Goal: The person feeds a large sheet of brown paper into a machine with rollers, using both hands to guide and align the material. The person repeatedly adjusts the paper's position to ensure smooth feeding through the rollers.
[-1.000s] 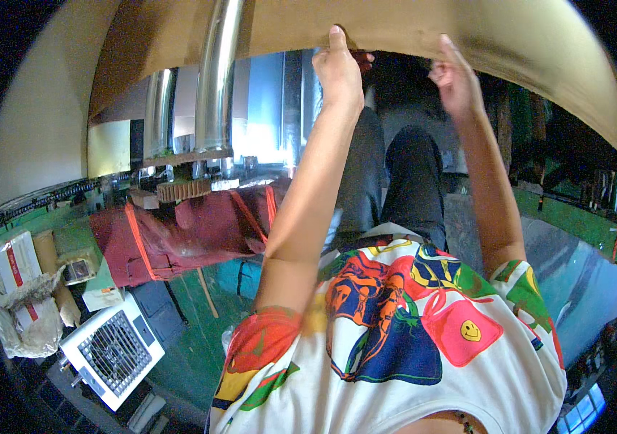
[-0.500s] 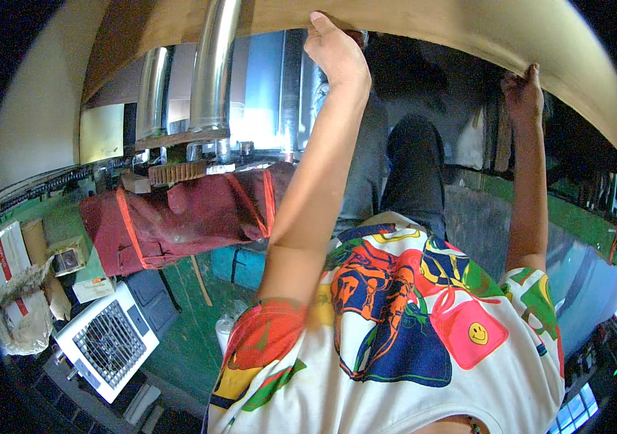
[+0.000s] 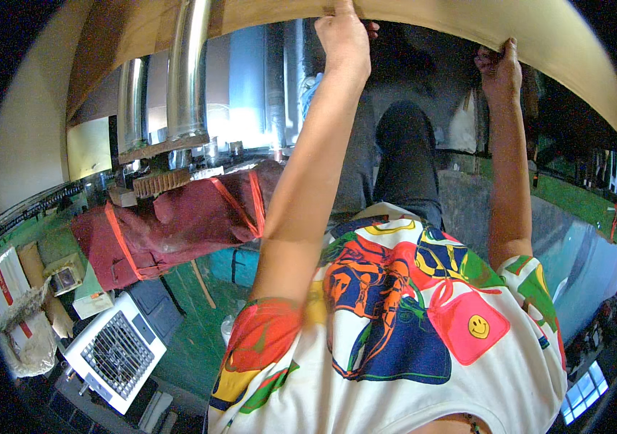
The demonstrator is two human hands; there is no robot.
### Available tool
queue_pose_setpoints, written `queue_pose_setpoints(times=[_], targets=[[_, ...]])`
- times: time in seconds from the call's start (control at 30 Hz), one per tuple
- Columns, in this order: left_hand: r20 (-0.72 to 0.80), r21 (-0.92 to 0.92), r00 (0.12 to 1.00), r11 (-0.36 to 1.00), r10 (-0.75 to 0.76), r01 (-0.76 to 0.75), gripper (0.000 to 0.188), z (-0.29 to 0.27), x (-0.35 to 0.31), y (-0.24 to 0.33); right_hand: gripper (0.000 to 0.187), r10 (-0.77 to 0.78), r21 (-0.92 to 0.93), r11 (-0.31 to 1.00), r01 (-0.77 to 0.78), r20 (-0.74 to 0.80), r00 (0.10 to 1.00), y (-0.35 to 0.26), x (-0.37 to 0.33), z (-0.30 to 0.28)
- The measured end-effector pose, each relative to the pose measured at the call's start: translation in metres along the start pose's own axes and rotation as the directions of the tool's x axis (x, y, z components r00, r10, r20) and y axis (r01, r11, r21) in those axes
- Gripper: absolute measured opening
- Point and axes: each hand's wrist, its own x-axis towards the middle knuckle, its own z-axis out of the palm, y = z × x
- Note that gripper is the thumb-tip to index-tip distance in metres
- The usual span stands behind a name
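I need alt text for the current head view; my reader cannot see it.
A person's left hand and right hand hold the near edge of a wide tan sheet. At left are shiny metal posts, a dark red cloth and a white box.

Runs plain tan across the curved sheet [image 3: 460, 18], silver along the cylinders [image 3: 187, 79], maroon under orange straps [image 3: 121, 237] on the bundle [image 3: 174, 226], green over the floor [image 3: 187, 325], dark-gridded white on the boxy unit [image 3: 114, 354], near-black down the trousers [image 3: 406, 159], and red, navy, pink, green and yellow on the white shirt [image 3: 395, 347].
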Motion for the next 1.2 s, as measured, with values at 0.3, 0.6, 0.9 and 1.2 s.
queue_pose_setpoints(times=[0.3, 0.6, 0.9, 1.2], targets=[[-0.134, -0.085, 0.987, 0.993, -0.092, 0.081, 0.033, -0.005, 0.002, 0.013, 0.031, 0.026, -0.016, 1.0, -0.026, 0.015, 1.0, -0.001, -0.021, 0.026], [-0.19, -0.166, 0.98, 0.982, 0.062, -0.094, 0.039, -0.014, 0.009, 0.006, 0.032, 0.028, 0.046, 0.998, -0.031, 0.071, 0.997, 0.014, -0.016, 0.031], [-0.028, -0.188, 0.998, 0.98, -0.065, 0.059, 0.027, -0.006, 0.007, -0.001, 0.033, 0.012, 0.127, 0.991, -0.035, 0.18, 0.984, 0.021, -0.017, 0.043], [0.04, 0.044, 0.988, 0.988, -0.147, 0.145, 0.028, 0.021, -0.014, -0.009, 0.032, 0.066, 0.102, 0.992, -0.075, 0.09, 0.994, 0.026, -0.034, 0.07]])
